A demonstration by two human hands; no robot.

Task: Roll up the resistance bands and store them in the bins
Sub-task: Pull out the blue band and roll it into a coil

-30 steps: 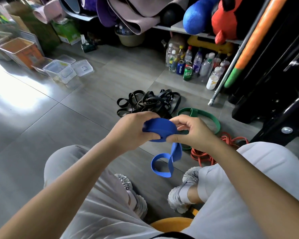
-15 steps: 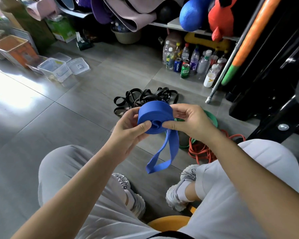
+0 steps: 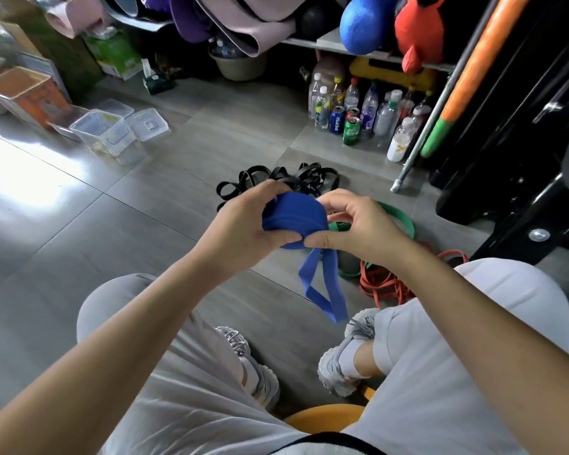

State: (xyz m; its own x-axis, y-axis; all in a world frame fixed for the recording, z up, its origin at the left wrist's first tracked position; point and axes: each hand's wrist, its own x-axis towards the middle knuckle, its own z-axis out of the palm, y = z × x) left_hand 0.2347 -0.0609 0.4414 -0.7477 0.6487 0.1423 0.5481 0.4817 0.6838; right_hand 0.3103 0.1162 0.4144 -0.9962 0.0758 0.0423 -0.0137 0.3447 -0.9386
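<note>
Blue band roll (image 3: 294, 215) half hidden between left hand (image 3: 243, 224) and right hand (image 3: 358, 228), both gripping it; tail hangs toward 6 o'clock. Black bands (image 3: 260, 182) partly covered at 12 o'clock. Clear bins (image 3: 102, 129) at 10 o'clock on grey floor (image 3: 128, 224).

Bands (image 3: 276, 180) right of bins (image 3: 102, 131)

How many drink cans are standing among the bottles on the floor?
3: a blue Pepsi can, a green can beside it, and a red-topped can behind them. The plastic bottles may hide more.
</note>
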